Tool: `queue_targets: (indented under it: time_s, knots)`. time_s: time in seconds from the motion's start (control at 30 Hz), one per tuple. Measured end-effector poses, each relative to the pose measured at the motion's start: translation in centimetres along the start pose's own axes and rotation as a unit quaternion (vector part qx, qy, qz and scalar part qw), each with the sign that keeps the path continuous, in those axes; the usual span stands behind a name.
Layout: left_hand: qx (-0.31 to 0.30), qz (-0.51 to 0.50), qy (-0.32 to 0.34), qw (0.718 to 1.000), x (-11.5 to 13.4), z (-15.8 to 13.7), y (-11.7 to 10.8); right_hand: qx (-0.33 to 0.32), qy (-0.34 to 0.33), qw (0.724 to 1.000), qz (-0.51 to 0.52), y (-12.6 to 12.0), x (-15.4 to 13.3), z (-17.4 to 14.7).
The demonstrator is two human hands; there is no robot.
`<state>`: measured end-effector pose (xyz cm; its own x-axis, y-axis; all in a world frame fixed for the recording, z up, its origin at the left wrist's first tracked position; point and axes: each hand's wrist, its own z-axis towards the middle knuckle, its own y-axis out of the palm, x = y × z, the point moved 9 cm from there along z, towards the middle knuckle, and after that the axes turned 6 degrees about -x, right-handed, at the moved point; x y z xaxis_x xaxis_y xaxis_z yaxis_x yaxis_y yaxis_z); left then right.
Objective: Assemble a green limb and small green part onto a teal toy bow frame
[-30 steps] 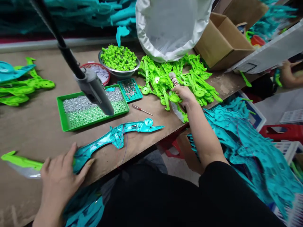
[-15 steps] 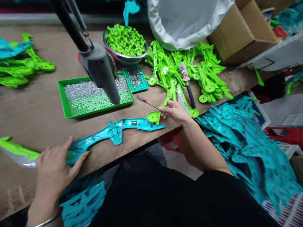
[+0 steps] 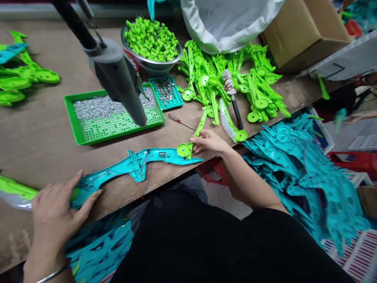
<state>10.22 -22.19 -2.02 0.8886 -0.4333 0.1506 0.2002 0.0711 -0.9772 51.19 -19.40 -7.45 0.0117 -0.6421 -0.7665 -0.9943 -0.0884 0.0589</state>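
Tabletop of brown board [image 3: 32,129], head view: long, curved turquoise plastic shell [image 3: 137,165] lies open side up along the front edge. Left hand [image 3: 55,210] holds its wide end, thumb and fingers spread around it. Right hand [image 3: 207,142] has its fingers closed in a pinch on a flat lime-green plastic arm with round disc end [image 3: 184,150]; the disc is over the shell's narrower, right-hand end, whether seated or just above I cannot tell. Done, by the look of it: small silvery metal part [image 3: 162,154] set in the shell, thin red and purple wires [image 3: 150,175] run along it. Left, I judge: settling the arm and tucking in wire, which loops out past the shell's lower edge; no cover on. Fastening seems not begun: red-handled screwdriver [image 3: 175,118] lies apart, grey hanging power driver [image 3: 123,86] untouched, silver screws [image 3: 97,108] heaped in green perforated tray [image 3: 118,131].
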Motion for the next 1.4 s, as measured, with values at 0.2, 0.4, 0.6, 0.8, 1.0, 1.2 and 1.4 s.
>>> queue_targets:
  time_s: [0.2,0.4,0.6,0.8,1.0,1.2,1.4]
  knots:
    - [-0.029,-0.022,-0.022,0.999,-0.5,-0.1,0.1,0.034,0.032,0.996,-0.074,-0.4,1.5,-1.2]
    - [-0.002,-0.042,0.029,0.999,0.4,0.1,-0.6,0.096,-0.039,0.923,-0.371,-1.2,-1.4,-2.9]
    - [0.002,-0.037,0.052,0.998,0.7,0.2,-0.6,0.215,-0.21,0.763,-0.572,0.7,-7.9,-2.2]
    - [0.03,-0.022,0.062,0.997,0.6,0.0,-0.7,0.153,-0.166,0.666,-0.711,3.3,-8.3,3.0]
    - [0.014,-0.01,0.06,0.998,0.2,-0.2,-0.2,0.129,-0.218,0.615,-0.747,3.7,-10.7,5.6]
    - [0.017,-0.015,0.04,0.999,0.3,0.0,-0.4,0.163,-0.261,0.682,-0.664,3.4,-11.7,4.5]
    - [-0.026,-0.002,-0.025,0.999,-0.5,0.0,0.2,-0.011,-0.305,0.823,-0.48,9.1,-9.1,-1.4]
